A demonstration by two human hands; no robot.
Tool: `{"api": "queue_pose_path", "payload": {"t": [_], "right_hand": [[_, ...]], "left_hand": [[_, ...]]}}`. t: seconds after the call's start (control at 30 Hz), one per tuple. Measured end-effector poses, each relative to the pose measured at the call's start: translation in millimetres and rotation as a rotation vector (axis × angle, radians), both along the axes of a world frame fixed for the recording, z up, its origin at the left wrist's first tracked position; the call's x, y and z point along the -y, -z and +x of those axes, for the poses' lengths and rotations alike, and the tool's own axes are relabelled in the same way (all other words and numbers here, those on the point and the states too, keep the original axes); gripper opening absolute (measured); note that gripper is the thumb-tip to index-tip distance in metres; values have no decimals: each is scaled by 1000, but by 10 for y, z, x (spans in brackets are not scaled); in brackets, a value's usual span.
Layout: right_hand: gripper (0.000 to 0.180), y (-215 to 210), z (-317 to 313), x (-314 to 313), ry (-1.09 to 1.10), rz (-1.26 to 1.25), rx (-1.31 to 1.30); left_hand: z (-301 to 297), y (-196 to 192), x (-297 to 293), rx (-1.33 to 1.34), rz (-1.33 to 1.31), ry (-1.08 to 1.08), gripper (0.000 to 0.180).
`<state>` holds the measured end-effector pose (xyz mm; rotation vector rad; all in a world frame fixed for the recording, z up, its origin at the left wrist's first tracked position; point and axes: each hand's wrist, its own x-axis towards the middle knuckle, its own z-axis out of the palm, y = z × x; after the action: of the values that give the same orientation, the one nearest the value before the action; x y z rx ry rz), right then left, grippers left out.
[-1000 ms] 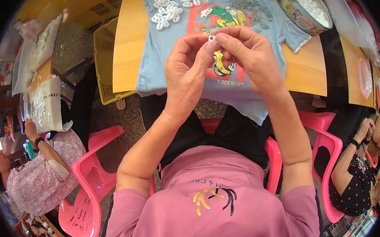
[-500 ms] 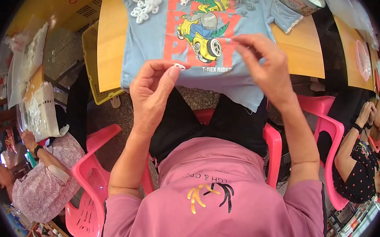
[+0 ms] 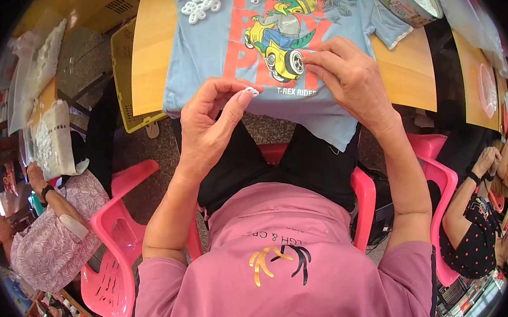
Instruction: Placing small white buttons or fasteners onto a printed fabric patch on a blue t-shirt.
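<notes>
A small white piece (image 3: 252, 91) sits pinched between the thumb and index finger of a worker's left hand (image 3: 211, 117), above the near hem of a blue printed T-shirt (image 3: 202, 60). A second earlier both hands met at the piece; now the right hand (image 3: 354, 77) is apart, over the shirt's right side, thumb and index fingertips drawn close together. Whether they grip anything cannot be told. The frame's top edge cuts off white pieces (image 3: 203, 2) at the shirt's far left and a tin (image 3: 401, 14) beyond its right sleeve. Dark grey bits (image 3: 343, 1) on the shirt's far right are hard to make out.
</notes>
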<state>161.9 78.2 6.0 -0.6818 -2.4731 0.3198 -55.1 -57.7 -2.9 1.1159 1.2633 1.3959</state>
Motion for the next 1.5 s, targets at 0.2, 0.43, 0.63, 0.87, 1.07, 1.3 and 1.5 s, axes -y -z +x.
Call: {"api": "queue_pose_path", "payload": {"t": [0.2,0.43,0.63,0.87,1.07,1.3,1.5], "right_hand": [[13,-136,-62,-35,-20,-70,92],[15,-102,-43,-115,-35,-70,122],[17,-72,9,-138,74,-56,-32],[11,-159,130,-146,114,-137,52],[11,-145,125,-146,-23,-82,104],[14,-220,82,-210,-136,100,260],[11,-172,128,-219,-51,-78,150]], "left_hand": [[-16,-63,-10,13,-34,-2,13],[60,-169,-138,163,-66,-69,15],[172,-211,-291,274,2,31,16],[131,-135,-301,230,-14,-8,17],[86,-89,-276,202,-68,-9,18],[73,-71,-287,200,-79,4,19],[70,-82,-283,180,-67,9,19]]}}
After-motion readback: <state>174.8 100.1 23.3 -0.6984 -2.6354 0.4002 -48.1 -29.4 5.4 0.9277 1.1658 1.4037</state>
